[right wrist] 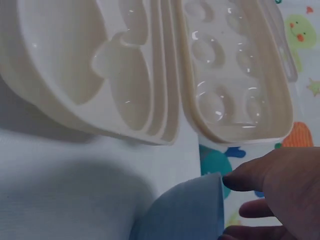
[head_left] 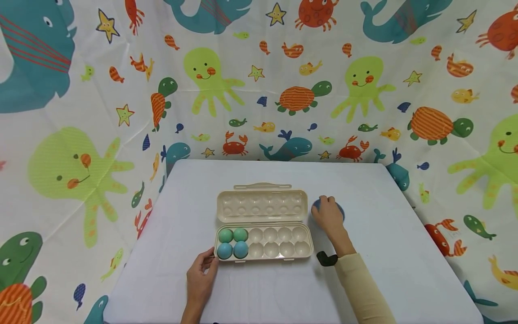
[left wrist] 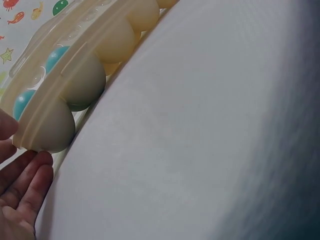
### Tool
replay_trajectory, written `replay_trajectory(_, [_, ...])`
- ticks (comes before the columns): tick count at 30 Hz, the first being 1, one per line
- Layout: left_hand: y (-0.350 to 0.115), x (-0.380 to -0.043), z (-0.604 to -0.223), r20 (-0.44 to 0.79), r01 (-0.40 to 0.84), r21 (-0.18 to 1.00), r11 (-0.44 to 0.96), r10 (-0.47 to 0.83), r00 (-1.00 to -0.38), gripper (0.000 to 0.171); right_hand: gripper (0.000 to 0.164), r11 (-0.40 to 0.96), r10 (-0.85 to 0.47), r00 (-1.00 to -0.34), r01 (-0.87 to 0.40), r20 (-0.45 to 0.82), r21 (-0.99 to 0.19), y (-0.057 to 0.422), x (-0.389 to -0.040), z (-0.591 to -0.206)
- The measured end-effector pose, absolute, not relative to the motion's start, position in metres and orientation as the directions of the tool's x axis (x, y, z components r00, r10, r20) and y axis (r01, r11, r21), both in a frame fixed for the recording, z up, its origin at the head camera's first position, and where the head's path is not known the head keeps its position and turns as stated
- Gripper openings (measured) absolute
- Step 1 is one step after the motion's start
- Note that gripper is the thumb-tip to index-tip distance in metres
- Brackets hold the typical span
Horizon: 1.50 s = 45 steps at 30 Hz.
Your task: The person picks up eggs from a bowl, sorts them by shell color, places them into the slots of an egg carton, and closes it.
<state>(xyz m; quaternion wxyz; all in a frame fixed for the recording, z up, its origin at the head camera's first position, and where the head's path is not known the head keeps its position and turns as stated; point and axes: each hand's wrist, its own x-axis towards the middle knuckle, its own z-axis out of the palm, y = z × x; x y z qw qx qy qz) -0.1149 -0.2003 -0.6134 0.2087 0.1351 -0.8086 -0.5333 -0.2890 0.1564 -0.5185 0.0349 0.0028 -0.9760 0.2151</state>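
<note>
A cream egg carton (head_left: 271, 259) lies on the table with its lid (head_left: 262, 206) folded back behind it. Two green eggs (head_left: 240, 234) fill the back cups at its left end; two blue eggs (head_left: 225, 250) sit before them. My left hand (head_left: 200, 275) pinches the carton's front left corner, thumb above and fingers below. To the right of the carton is a blue bowl (right wrist: 182, 212). Over it reaches my right hand (head_left: 328, 218), thumb at the rim and fingers bent over the opening. Whatever lies in the bowl or under those fingers is hidden.
The carton's other cups (head_left: 286, 234) hold no eggs. A white cloth covers the table (head_left: 259, 297), and a curtain (head_left: 259, 90) printed with sea animals hangs behind and along the sides. A black device (head_left: 326, 258) sits at the right wrist.
</note>
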Motion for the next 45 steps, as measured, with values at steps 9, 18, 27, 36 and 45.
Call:
replay_trajectory(9, [-0.2,-0.115,-0.613,0.19,0.004,0.922,0.386,-0.445,-0.875,0.033,0.05,0.939,0.005,-1.0,0.001,0.012,-0.343,0.16,-0.294,-0.527])
replay_trajectory(18, [-0.199,-0.114,-0.611,0.196,0.003,0.919,0.393,-0.451,-0.871,0.032,0.041,0.95,-0.023,-0.998,-0.003,-0.06,-0.313,0.161,-0.297,-0.523])
replay_trajectory(27, [-0.199,-0.114,-0.611,0.208,0.021,0.922,0.387,-0.448,-0.869,0.032,0.038,0.942,-0.031,-0.994,0.007,-0.107,-0.334,0.162,-0.301,-0.522])
replay_trajectory(36, [-0.199,-0.114,-0.613,0.187,0.001,0.923,0.385,-0.448,-0.874,0.032,0.036,0.921,-0.03,-0.994,0.012,-0.101,-0.391,0.166,-0.3,-0.53])
replay_trajectory(45, [-0.2,-0.115,-0.614,0.203,0.017,0.922,0.387,-0.445,-0.872,0.032,0.045,0.903,-0.036,-0.998,-0.014,-0.044,-0.43,0.168,-0.301,-0.529])
